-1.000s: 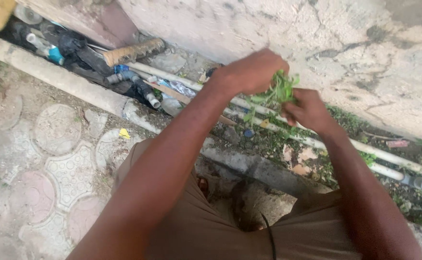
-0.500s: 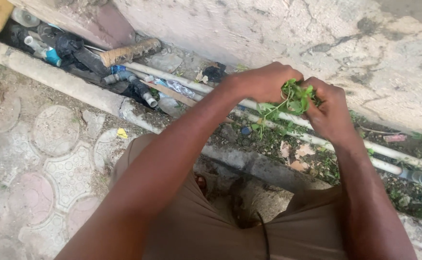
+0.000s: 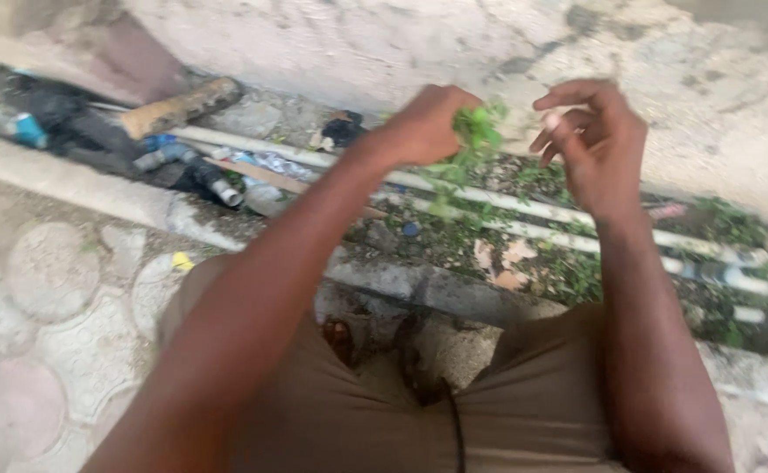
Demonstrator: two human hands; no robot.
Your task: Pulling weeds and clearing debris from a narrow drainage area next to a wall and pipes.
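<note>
Lying along the far left of the gutter is a heap of dark debris [image 3: 60,131], with a blue-capped bottle [image 3: 18,128] and a short brown log [image 3: 181,105] among it, all blurred. Patterned paving [image 3: 42,298] fills the lower left, edged by a concrete kerb [image 3: 95,186]. White pipes [image 3: 524,203] run rightward along the foot of a rough plastered wall [image 3: 331,44]. Above them, the left hand [image 3: 423,127] has its grip closed on a bunch of green leafy weeds [image 3: 470,140], whose stems hang down below the fist. Just to the right, apart from the bunch, the right hand [image 3: 596,144] is raised with its grip loose, fingers [image 3: 568,92] curled and spread, holding nothing that can be made out. Dry leaves [image 3: 502,258] lie in the gutter below, and low green growth [image 3: 725,223] lines the wall's base at the far right. Brown shorts [image 3: 375,412] fill the bottom.
</note>
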